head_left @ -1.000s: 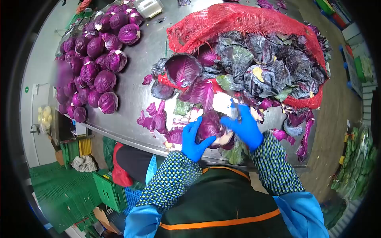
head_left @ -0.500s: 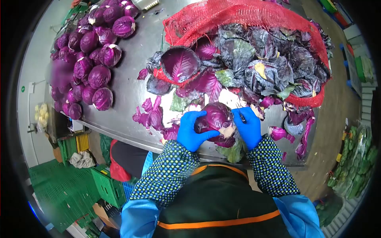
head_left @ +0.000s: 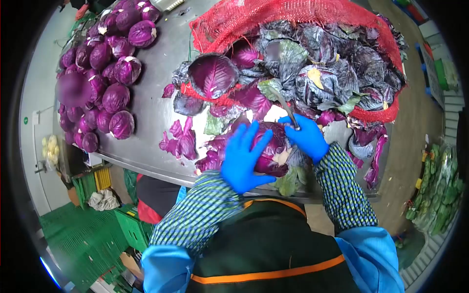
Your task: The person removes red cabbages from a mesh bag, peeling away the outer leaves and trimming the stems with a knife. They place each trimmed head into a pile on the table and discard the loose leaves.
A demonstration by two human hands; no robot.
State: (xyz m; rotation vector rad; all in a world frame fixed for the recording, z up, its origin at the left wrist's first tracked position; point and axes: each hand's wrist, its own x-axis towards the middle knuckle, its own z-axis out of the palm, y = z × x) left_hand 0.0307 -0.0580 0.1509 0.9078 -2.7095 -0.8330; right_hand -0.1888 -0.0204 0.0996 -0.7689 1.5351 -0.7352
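A red cabbage point(head_left: 273, 141) sits at the front edge of the metal table, partly hidden behind my left hand. My left hand point(head_left: 244, 158), in a blue glove, is spread over the cabbage's left side, and whether it touches is hard to tell. My right hand point(head_left: 309, 138), gloved too, is closed round a knife point(head_left: 285, 105) at the cabbage's right. The knife's blade points up and away toward the leaves. Loose purple leaves point(head_left: 185, 141) lie to the left of the cabbage. A green outer leaf point(head_left: 289, 181) rests in front of it.
Trimmed red cabbages point(head_left: 116, 97) are heaped on the table's left. A red mesh bag point(head_left: 293, 12) with dark untrimmed cabbages point(head_left: 369, 66) lies across the back right. Green crates point(head_left: 132, 229) stand on the floor at left, and bagged green vegetables point(head_left: 437, 185) at right.
My left hand has let go of the cabbage and spread its fingers. My right hand has moved slightly away from it, and the knife blade now shows, pointing away from me.
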